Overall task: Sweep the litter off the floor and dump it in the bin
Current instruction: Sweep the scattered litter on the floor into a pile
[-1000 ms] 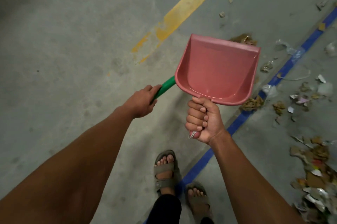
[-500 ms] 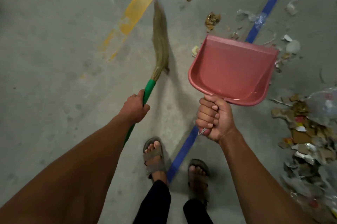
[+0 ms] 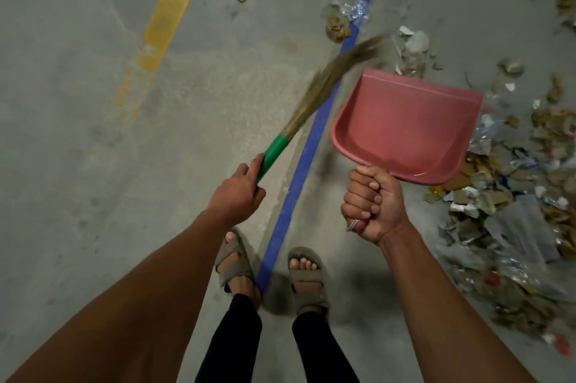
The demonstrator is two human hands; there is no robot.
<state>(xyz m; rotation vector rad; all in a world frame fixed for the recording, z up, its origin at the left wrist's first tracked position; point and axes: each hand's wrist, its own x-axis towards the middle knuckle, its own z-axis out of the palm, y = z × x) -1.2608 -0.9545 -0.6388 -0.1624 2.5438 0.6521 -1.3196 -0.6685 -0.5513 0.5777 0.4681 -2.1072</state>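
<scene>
**Broom and dustpan up, litter heaped on the right**

I see bare concrete floor point(image 3: 78, 133) open to the left of the blue line point(image 3: 307, 148), which runs from between the sandalled feet up toward the far edge; a worn yellow line point(image 3: 165, 17) slants beyond it. The litter point(image 3: 511, 211), torn card, foil and clear plastic, crowds the right side, thickest near the right edge, with loose scraps further up.

My left hand point(image 3: 238, 195) has its fingers wrapped round the green handle of the broom point(image 3: 299, 123). Its long axis slants up and to the right, blurred straw bristles crossing the blue line.

My right hand point(image 3: 372, 203) is clenched on the handle of the pink dustpan point(image 3: 405, 127), open lip pointing away toward the far scraps.
</scene>
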